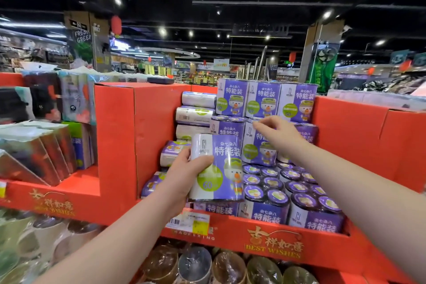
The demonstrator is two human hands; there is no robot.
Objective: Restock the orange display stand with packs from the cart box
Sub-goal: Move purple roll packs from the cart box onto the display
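one purple pack (217, 168) gripped in left hand (184, 170); right hand (276, 130), fingers loosely curled and empty, steadies the stack (260, 145) at twelve o'clock; placing comes next.

The purple-and-white cylindrical pack (216, 168) at centre frame wore glossy, smooth plastic film that caught the ceiling lights. The orange cardboard display stand (272, 235) looked matt, with printed gold lettering. Lower centre, brown rounded items (228, 267) sat under shiny, crinkled clear wrap. At lower left, pale mugs (46, 237) looked smooth and glazed.
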